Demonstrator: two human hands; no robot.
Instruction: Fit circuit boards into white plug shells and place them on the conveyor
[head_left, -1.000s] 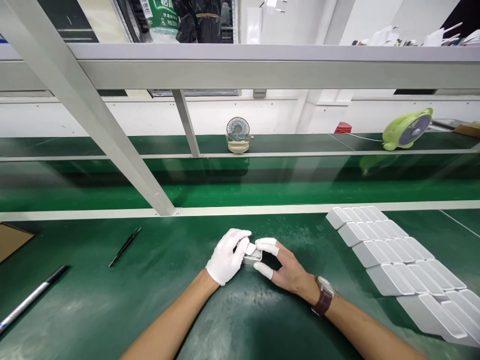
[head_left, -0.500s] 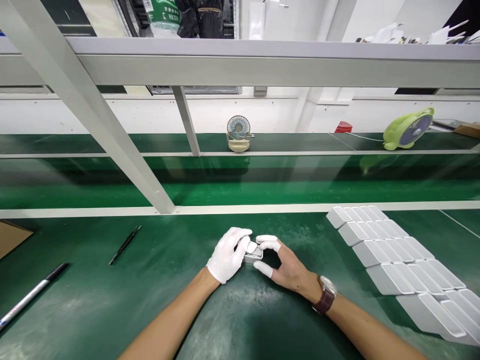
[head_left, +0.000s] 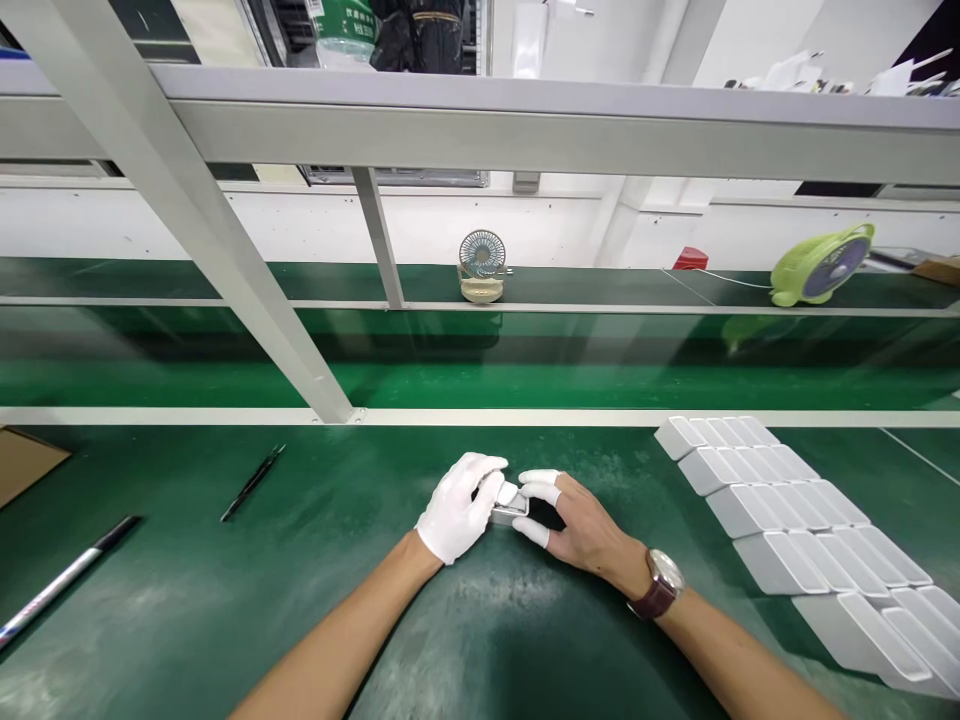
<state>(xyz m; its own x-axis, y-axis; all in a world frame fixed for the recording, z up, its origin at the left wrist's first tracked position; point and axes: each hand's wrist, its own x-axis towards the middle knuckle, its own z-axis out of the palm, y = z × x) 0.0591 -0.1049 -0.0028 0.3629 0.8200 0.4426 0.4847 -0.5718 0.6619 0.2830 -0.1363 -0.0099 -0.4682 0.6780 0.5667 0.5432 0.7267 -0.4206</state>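
My left hand (head_left: 463, 508), in a white glove, is closed at the left end of a small whitish box (head_left: 510, 516) on the green tabletop. Its thumb and index finger are at a small white piece (head_left: 507, 493) on top of the box; the fingers partly hide both. My right hand (head_left: 581, 525) wears white finger cots and curves round the right end of the box. Its thumb touches the near side and its fingertips are at the far side, with a gap under the curved fingers.
Rows of white trays (head_left: 802, 490) stand at the right. A black pen (head_left: 253, 484) and a silver-and-black marker (head_left: 67, 580) lie left, near brown cardboard (head_left: 26, 465). A metal post (head_left: 247, 285) rises at the bench's back rail. Beyond stand a small fan (head_left: 481, 265) and a green fan (head_left: 823, 265).
The view has shifted slightly, so things sit a few pixels further right. Both hands keep almost the same pose round the small box.
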